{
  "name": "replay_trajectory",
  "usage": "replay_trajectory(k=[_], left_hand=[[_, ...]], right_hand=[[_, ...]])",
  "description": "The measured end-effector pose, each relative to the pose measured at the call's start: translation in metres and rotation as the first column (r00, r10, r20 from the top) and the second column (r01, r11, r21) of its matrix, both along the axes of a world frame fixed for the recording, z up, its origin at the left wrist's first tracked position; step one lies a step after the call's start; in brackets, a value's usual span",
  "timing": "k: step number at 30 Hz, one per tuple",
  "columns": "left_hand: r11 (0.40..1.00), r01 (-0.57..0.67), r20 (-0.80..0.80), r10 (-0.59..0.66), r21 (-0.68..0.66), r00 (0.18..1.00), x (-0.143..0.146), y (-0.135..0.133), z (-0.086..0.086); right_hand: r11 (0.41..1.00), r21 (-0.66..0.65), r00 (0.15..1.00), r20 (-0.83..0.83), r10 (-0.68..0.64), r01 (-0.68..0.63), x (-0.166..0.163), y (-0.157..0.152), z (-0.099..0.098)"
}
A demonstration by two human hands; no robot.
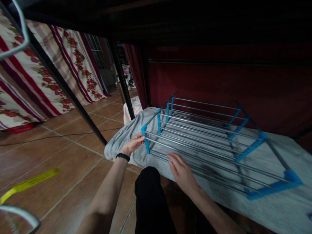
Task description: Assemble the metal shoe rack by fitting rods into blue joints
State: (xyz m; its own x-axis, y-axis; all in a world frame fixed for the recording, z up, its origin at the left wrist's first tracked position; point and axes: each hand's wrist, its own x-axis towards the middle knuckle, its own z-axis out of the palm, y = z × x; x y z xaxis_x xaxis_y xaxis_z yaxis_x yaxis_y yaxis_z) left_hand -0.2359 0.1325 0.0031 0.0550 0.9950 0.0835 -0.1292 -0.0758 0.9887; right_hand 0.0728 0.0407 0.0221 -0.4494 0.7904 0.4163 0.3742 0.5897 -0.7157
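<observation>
A rack of grey metal rods with blue plastic end pieces point(268, 189) lies on a grey blanket point(280, 146). My left hand point(134, 143) is closed on the rack's near left corner, its fingers at the blue bracket point(146, 143) and rod ends. A black band circles the left wrist. My right hand point(181, 170) is beside the front rods, its fingers stretched out and slightly bent. Its fingertips are close to the lower rods; whether they touch cannot be made out.
A dark frame spans overhead, with black metal posts point(122, 78) at the left. Dark red cloth point(219, 81) hangs behind the rack. A cable point(80, 134) crosses the tiled floor point(68, 162). At the lower left are a yellow tag point(34, 182) and a pale curved tube point(24, 214).
</observation>
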Motion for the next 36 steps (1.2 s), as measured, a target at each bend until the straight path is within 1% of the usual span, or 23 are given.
replay_trajectory(k=[1, 2, 3, 5, 8, 11, 16, 22, 28, 31, 36], left_hand=[[1.000, 0.005, 0.007, -0.005, 0.001, 1.000, 0.000, 0.000, -0.001], [1.000, 0.010, 0.014, -0.010, 0.000, 1.000, -0.001, 0.001, -0.001], [1.000, 0.016, 0.022, -0.016, -0.002, 1.000, -0.001, 0.001, -0.001], [1.000, 0.027, 0.041, -0.027, -0.007, 0.999, -0.002, 0.001, 0.000], [0.999, 0.036, 0.055, -0.036, -0.011, 0.998, -0.002, 0.001, 0.000], [0.999, 0.033, 0.068, -0.031, -0.017, 0.997, -0.002, 0.002, -0.001], [1.000, 0.019, 0.096, -0.017, -0.021, 0.995, -0.001, 0.006, -0.004], [1.000, -0.002, 0.119, 0.004, -0.021, 0.993, 0.001, 0.003, -0.004], [0.999, -0.046, 0.115, 0.048, -0.018, 0.992, 0.004, -0.004, 0.001], [0.998, -0.060, 0.105, 0.061, -0.015, 0.993, 0.005, -0.005, 0.002], [1.000, -0.030, 0.090, 0.031, -0.005, 0.995, 0.004, -0.006, -0.003]], right_hand=[[0.991, 0.134, 0.994, 0.109, 0.012, -0.027, -0.015, 0.006, 0.006], [0.972, 0.233, 0.979, 0.203, -0.013, -0.036, -0.030, 0.013, 0.011], [0.952, 0.303, 0.958, 0.281, -0.057, -0.033, -0.045, 0.021, 0.015], [0.931, 0.364, 0.899, 0.417, -0.132, -0.032, -0.072, 0.039, 0.019], [0.935, 0.353, 0.818, 0.545, -0.184, -0.024, -0.101, 0.063, 0.021], [0.938, 0.342, 0.781, 0.599, -0.175, -0.052, -0.113, 0.077, 0.023], [0.938, 0.327, 0.755, 0.642, -0.134, -0.112, -0.112, 0.083, 0.027], [0.958, 0.277, 0.737, 0.662, -0.137, -0.071, -0.113, 0.085, 0.030], [0.972, 0.217, 0.718, 0.690, -0.092, -0.085, -0.112, 0.086, 0.033], [0.974, 0.202, 0.707, 0.703, -0.075, -0.097, -0.112, 0.087, 0.032], [0.981, 0.173, 0.662, 0.746, -0.069, -0.093, -0.113, 0.087, 0.024]])
